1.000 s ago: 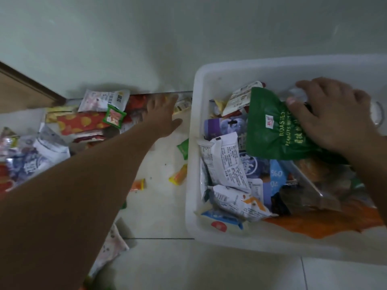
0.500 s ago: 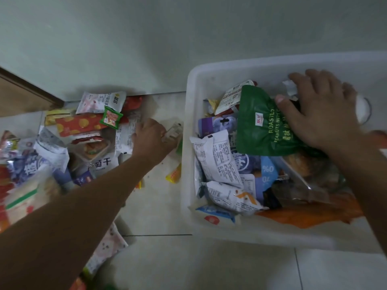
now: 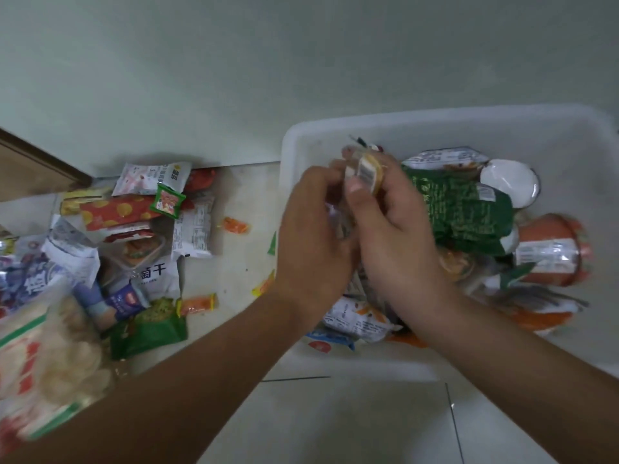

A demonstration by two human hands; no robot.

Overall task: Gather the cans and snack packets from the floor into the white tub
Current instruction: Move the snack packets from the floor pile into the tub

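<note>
Both my hands meet above the left part of the white tub (image 3: pixel 435 117). My right hand (image 3: pixel 395 239) pinches a small clear snack packet (image 3: pixel 366 170) with a barcode label between thumb and fingers. My left hand (image 3: pixel 311 236) curls against the same packet from the left. In the tub lie a green peanut bag (image 3: pixel 469 212), an orange can (image 3: pixel 549 252) on its side, a white can end (image 3: pixel 509 182) and several packets (image 3: pixel 358 319). Many snack packets (image 3: pixel 134 229) stay piled on the floor to the tub's left.
Small orange sweets (image 3: pixel 236 225) (image 3: pixel 199 304) lie on the tiles between pile and tub. A big clear bag of crackers (image 3: pixel 43 363) is at the near left. The wall runs behind everything; a brown door edge (image 3: pixel 33 169) is at the far left.
My left hand picked a small packet from the floor pile and brought it over the tub. My right hand left the green bag and took hold of that packet too.
</note>
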